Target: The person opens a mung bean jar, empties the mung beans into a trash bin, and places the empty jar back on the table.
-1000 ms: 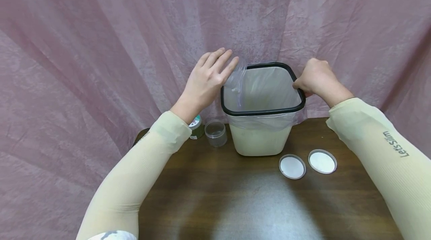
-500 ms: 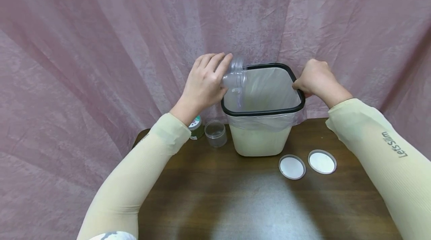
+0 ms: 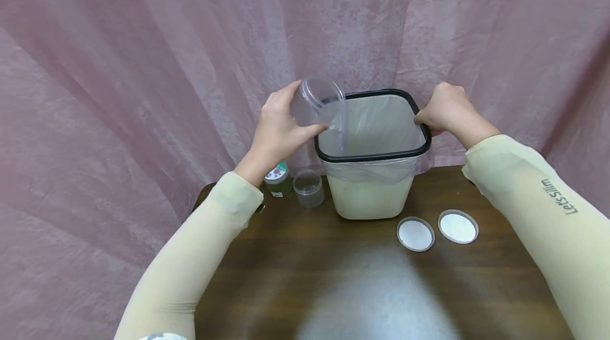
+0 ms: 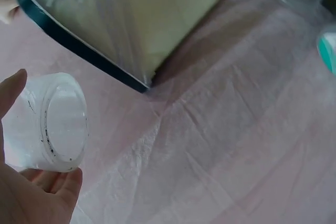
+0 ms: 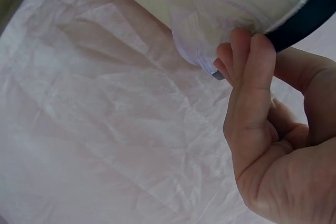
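Observation:
My left hand (image 3: 278, 123) grips a clear plastic jar (image 3: 312, 104) by its sides, tilted at the left rim of a cream trash bin (image 3: 369, 191). Small dark specks cling to the jar (image 4: 65, 121) near its base in the left wrist view. My right hand (image 3: 450, 109) pinches the bin's black rim (image 3: 425, 139) at the right, thumb inside and fingers outside. A thin clear plastic bag (image 5: 197, 40) lines the bin and hangs over the rim.
Left of the bin on the brown table (image 3: 310, 276) stand a second clear jar (image 3: 308, 191) and a green-filled jar (image 3: 278, 181) with a printed lid. Two round lids (image 3: 415, 234) lie at the bin's front right. A pink curtain (image 3: 214, 38) hangs behind.
My left hand has turned, swinging the jar from mouth-toward-the-bin to a more upright tilt, and shifted slightly left. My right hand stays on the rim.

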A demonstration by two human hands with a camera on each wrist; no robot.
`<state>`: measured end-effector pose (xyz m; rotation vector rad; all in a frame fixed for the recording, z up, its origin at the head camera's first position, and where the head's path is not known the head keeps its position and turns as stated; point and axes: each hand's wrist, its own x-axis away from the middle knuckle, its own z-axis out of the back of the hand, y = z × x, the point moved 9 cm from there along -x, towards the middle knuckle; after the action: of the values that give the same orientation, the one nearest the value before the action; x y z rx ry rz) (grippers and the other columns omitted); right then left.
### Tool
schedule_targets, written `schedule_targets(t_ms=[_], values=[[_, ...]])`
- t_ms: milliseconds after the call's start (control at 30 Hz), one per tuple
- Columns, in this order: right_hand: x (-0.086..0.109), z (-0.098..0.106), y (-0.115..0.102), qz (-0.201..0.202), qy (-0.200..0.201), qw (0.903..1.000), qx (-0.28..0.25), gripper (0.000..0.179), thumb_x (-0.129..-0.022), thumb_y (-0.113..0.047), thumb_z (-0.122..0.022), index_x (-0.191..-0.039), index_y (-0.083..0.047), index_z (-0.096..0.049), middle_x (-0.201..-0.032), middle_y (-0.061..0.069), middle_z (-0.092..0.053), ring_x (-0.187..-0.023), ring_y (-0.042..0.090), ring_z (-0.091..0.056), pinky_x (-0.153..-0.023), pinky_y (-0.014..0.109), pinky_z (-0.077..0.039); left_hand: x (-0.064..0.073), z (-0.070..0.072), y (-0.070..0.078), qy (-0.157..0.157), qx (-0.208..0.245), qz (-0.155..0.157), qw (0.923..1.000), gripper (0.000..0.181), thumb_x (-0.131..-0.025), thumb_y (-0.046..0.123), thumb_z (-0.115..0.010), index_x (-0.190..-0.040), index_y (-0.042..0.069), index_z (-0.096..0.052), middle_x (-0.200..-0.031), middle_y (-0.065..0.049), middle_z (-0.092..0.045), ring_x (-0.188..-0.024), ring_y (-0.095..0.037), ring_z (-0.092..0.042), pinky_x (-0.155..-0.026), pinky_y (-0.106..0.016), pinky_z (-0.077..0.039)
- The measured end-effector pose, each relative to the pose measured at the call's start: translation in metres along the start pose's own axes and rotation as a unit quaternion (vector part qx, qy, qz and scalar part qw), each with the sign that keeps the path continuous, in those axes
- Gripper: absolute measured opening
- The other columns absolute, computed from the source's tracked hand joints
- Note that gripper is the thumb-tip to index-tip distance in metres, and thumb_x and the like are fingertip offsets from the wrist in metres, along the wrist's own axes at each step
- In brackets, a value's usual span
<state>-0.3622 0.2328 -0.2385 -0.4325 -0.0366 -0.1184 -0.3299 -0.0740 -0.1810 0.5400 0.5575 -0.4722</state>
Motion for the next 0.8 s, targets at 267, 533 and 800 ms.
schedule_targets(t_ms=[267, 533, 800], values=[[0.002, -0.001, 0.004, 0.011, -0.002, 0.9996, -0.026, 0.03, -0.074, -0.03, -0.069, -0.073, 0.0, -0.067, -0.056, 0.005, -0.066, -0.079, 0.032, -0.064, -0.064, 0.035, -0.048, 0.026, 0.02, 0.0, 0.078, 0.074, 0.008, 0.9942, 0.084, -0.058, 0.049, -0.084, -0.131, 0.02, -0.052, -0.123, 0.007, -0.06, -0.11, -0.012, -0.055, -0.092, -0.033, -0.044], [0.004, 0.0, 0.006, 0.015, 0.008, 0.9995, -0.026, 0.031, -0.074, -0.032, -0.068, -0.07, -0.002, -0.069, -0.055, 0.004, -0.066, -0.089, 0.038, -0.06, -0.067, 0.038, -0.048, 0.046, 0.03, -0.008, 0.117, 0.143, 0.031, 0.9823, 0.077, -0.056, 0.042, -0.087, -0.124, 0.024, -0.056, -0.111, 0.009, -0.064, -0.098, -0.003, -0.059, -0.087, -0.024, -0.05], [0.008, 0.003, 0.009, 0.026, 0.009, 0.9993, -0.025, 0.03, -0.075, -0.035, -0.067, -0.065, -0.007, -0.073, -0.051, 0.001, -0.065, -0.088, 0.034, -0.06, -0.058, 0.03, -0.043, 0.062, 0.028, -0.016, 0.129, 0.169, 0.063, 0.9752, 0.076, -0.056, 0.042, -0.087, -0.124, 0.024, -0.057, -0.11, 0.007, -0.064, -0.097, -0.005, -0.06, -0.089, -0.027, -0.05]])
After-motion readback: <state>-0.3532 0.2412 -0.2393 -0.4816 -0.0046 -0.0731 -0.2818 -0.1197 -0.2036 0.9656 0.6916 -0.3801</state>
